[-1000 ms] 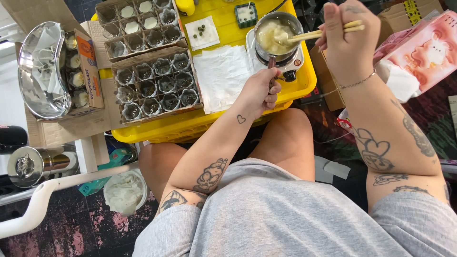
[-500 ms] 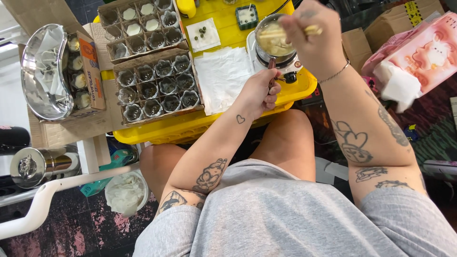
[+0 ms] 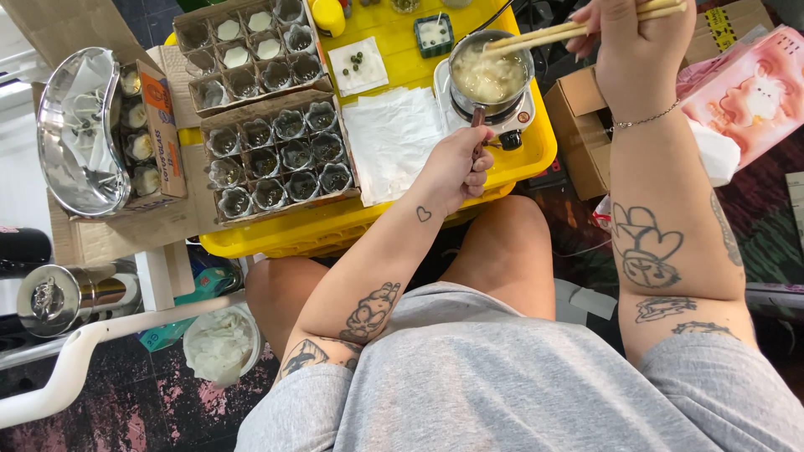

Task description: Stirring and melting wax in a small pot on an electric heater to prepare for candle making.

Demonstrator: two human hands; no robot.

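Right now I judge the step in hand to be stirring the pale, half-melted wax (image 3: 488, 75) in the small steel pot (image 3: 492, 67), which sits on a little white hot plate (image 3: 517, 113) on the yellow table (image 3: 536, 151). My left hand (image 3: 456, 167) is closed around the pot's handle (image 3: 477, 125), steadying it from below. My right hand (image 3: 624, 42) is closed in a pinch on a pair of wooden chopsticks (image 3: 553, 33), whose tips reach into the pot from the right; whether they touch the wax I cannot tell.

To my eye, the next move calls for a firm hold on the handle so the pot does not slide off the plate, and slow strokes that keep the wax inside the rim.

Just left of the pot lies a white paper towel (image 3: 392, 138), and beyond it two cardboard trays of small glass cups (image 3: 280, 155), some in the farther tray already filled white. A shiny steel bowl (image 3: 75, 125) rests far left.
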